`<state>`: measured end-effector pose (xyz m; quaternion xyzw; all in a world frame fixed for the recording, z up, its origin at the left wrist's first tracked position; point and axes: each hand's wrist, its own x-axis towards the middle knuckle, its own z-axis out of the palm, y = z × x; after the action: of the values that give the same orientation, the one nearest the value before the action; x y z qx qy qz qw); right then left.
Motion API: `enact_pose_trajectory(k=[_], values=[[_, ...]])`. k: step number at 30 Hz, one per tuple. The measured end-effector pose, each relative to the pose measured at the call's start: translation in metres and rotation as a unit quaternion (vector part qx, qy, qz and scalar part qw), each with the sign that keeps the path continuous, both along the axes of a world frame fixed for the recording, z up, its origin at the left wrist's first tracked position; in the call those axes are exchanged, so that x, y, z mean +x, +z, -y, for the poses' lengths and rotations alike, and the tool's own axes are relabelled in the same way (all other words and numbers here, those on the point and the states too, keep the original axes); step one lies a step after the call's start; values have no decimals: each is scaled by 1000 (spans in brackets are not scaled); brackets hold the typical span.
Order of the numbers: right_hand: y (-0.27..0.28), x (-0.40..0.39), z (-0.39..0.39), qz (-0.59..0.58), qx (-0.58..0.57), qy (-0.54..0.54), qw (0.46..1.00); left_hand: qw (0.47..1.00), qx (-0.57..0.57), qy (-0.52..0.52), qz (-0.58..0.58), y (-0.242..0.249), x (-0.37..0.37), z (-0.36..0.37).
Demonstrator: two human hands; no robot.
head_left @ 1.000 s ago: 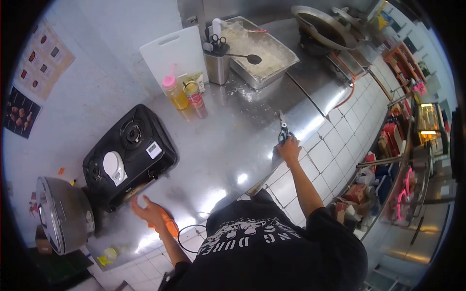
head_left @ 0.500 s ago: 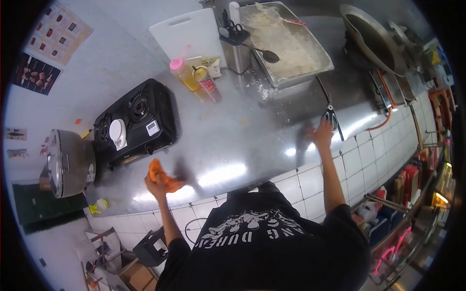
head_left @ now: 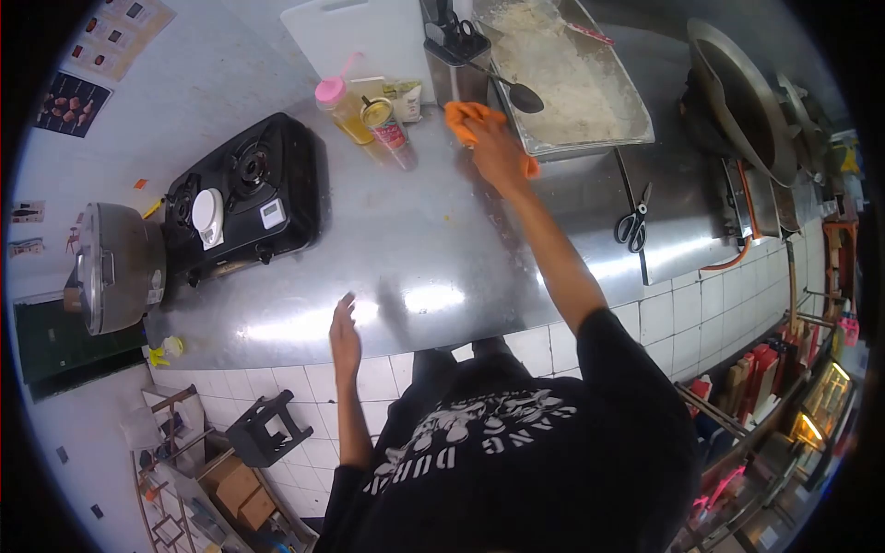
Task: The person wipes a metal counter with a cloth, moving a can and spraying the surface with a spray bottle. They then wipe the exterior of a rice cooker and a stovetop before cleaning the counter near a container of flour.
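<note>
My right hand point(head_left: 498, 157) reaches far across the steel counter point(head_left: 442, 249) and presses an orange cloth point(head_left: 464, 115) onto it. The cloth lies between a steel utensil holder point(head_left: 452, 78) and the near corner of a metal tray point(head_left: 590, 146) filled with white food. My left hand point(head_left: 344, 334) rests flat on the counter's near edge, fingers apart, holding nothing. Black-handled scissors point(head_left: 634, 221) lie on the counter to the right, apart from both hands.
A black tabletop stove point(head_left: 244, 198) and a rice cooker point(head_left: 115, 267) stand at the left. A pink-capped bottle point(head_left: 339, 101), a can point(head_left: 387, 124) and a white cutting board point(head_left: 359, 37) line the wall. A wok point(head_left: 737, 83) sits far right. A stool point(head_left: 263, 433) stands below.
The orange cloth, earlier in my left hand near the stove, is now under my right hand by the tray. My right hand let go of the scissors. My left hand is empty.
</note>
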<state>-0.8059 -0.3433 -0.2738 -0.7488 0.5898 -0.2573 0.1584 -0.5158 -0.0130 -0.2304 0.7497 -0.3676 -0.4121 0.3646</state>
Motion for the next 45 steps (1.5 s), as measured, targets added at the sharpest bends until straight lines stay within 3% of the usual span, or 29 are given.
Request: enact_pose_trajectory(k=[1,3,7,9,11,13,15,17,18,19,21,22,24,26,27,28,31,32,33,34,35,37,38,39,41,42,43,44,45], values=[[-13,0,21,-4,1,-1,1000,1000,-2,13,9,2,1,-13],[-27,6,44,-297,73,50,951,1000,20,20,14,8,2,-39],[-42,-6,40,-237,60,62,968,996,61,61,-8,-2,9,-72],[-60,-24,34,-117,71,139,981,996,79,46,-22,-3,9,-70],[-75,-46,-18,-126,8,96,987,997,74,-6,-5,-6,14,-62],[-87,-84,-90,-178,-52,143,972,997,61,-37,-16,-16,28,-56],[-87,-118,-200,-207,-25,73,975,997,40,-64,-32,-24,40,-45],[-62,-161,-294,-210,38,128,969,995,26,-73,-58,-29,52,-39],[-48,-182,-340,-209,70,154,963,995,16,-73,-73,-31,58,-41],[-37,-207,-368,-232,419,93,873,994,18,-79,-80,-37,66,-44],[66,-165,-356,-215,674,-135,694,994,5,-101,-40,-45,78,-43],[13,-213,-360,-262,555,-29,789,995,-11,-103,-10,-42,81,-40],[-14,-224,-342,-100,446,-48,888,993,-44,-107,37,-42,94,-37],[99,-98,-243,84,345,-177,918,985,-62,-120,110,-42,106,-29],[98,-68,-203,57,266,-147,951,984,-62,-121,117,-39,110,-25],[58,-54,-161,132,149,-85,976,976,-84,-142,144,-36,112,-20],[6,36,-46,54,89,-18,994,962,-105,-174,184,-5,107,-6],[-23,59,-26,-20,35,23,999,963,-94,-179,176,6,105,-7],[-42,80,-32,-9,43,19,999,965,-81,-187,167,11,107,-9],[-55,100,-42,-97,-6,-11,995,956,-96,-202,189,5,113,-15],[-66,112,-56,-189,-55,-41,980,955,-89,-210,191,1,119,-23],[-90,85,-117,-81,-18,86,993,973,-72,-165,142,-9,125,-40],[-92,65,-172,-169,-53,109,978,975,-65,-159,142,-22,133,-50],[-84,39,-234,-168,-16,120,978,977,-62,-156,131,-26,137,-55],[-48,-26,-354,-161,145,97,971,986,-51,-120,108,-33,143,-68],[-29,-65,-397,-154,266,151,939,989,-47,-106,92,-38,147,-72],[-33,-106,-439,-300,471,159,814,989,-40,-111,89,-45,149,-73],[-7,-131,-464,-235,602,38,762,990,-53,-106,79,-50,149,-71],[-9,-174,-485,-252,456,269,810,990,-69,-99,70,-54,150,-67]])
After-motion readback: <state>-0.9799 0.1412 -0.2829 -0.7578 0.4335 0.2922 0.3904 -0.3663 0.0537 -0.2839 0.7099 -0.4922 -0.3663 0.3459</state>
